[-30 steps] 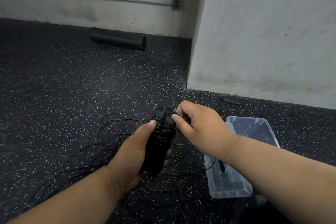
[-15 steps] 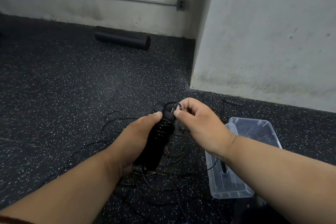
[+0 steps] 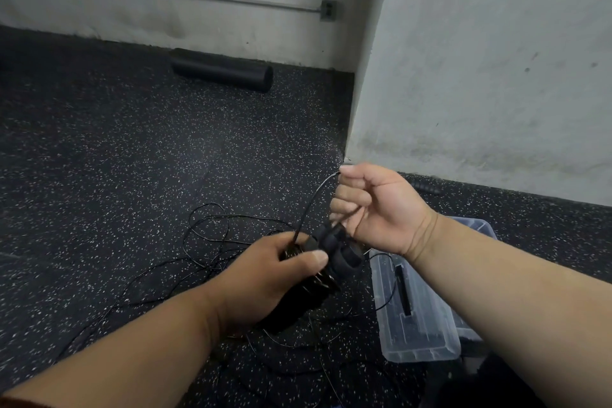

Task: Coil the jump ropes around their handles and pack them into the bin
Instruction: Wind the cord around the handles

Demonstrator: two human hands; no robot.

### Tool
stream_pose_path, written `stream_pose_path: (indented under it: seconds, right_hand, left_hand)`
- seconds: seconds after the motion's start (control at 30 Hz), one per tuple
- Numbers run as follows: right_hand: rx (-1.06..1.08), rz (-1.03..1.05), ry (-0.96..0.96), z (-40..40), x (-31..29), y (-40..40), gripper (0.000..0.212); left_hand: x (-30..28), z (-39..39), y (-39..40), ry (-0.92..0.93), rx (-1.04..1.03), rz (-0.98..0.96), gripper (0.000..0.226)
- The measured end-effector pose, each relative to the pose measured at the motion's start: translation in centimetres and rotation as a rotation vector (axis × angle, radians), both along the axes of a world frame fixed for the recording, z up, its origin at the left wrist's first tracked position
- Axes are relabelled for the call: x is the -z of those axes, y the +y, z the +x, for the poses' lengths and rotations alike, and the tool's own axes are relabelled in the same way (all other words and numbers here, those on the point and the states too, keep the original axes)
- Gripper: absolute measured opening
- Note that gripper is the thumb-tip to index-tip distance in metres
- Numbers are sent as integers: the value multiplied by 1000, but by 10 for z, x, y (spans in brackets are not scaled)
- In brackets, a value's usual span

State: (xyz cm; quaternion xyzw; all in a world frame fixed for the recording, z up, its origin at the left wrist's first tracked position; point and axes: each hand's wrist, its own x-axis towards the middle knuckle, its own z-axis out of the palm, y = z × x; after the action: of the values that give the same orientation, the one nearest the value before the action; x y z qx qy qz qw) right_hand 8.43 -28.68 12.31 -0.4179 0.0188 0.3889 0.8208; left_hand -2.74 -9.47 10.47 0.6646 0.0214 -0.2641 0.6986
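Speckled black floor — left hand grips handles, right hand pinches rope.

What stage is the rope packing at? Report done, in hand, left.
Done: a dark item already lies in the clear bin. In hand: left hand grips the handles with coils on them; right hand pulls the cord taut. Left: loose cord on the floor, then binning.

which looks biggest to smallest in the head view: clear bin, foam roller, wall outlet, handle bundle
1. clear bin, partly hidden by the right forearm
2. foam roller and handle bundle: look alike in size; the roller lies far back and the left hand covers much of the bundle, so no ranking
3. wall outlet, clearly smallest
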Motion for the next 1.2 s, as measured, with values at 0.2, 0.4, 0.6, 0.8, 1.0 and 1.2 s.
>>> stream_pose_path:
  seconds: [0.2,0.4,0.6,0.8,1.0,1.2]
  right_hand:
    - [-227,-11,-125,0,1,4,20]
    - [-277,-258,-285,-25,17,24,31]
    - [-244,-62,-58,-30,13,35,35]
    - [58,-156,85,-21,20,28,14]
    - [101,-322,-197,-16,25,23,6]
    - [-136,-643,-403,-18,11,26,31]
  left_hand:
    - [-5,-4,-11,33,224,142,28]
    - [-14,-9,-22,-32,380,204,11]
    - [-20,-12,-23,-56,384,78,22]
    - [-19,-4,3,-107,-22,26,18]
    - [-12,-1,11,7,-428,-66,32]
    - [-3,0,2,52,-517,-133,26]
